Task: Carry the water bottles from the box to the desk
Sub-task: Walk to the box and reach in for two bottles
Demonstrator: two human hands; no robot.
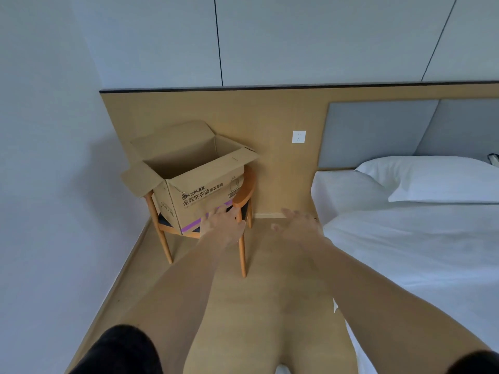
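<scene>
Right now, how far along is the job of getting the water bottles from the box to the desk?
Nothing looks done yet: no bottles and no desk are in view. In hand: both the left hand and right hand are empty, fingers spread, reaching toward the open cardboard box on the wooden chair. The box's bottom is hidden, so what remains inside cannot be told. Grasping and carrying are still left.

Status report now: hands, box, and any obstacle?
Left hand and right hand open, empty, reaching forward. Brown cardboard box open on wooden chair; bottles not visible. Path clear.
</scene>
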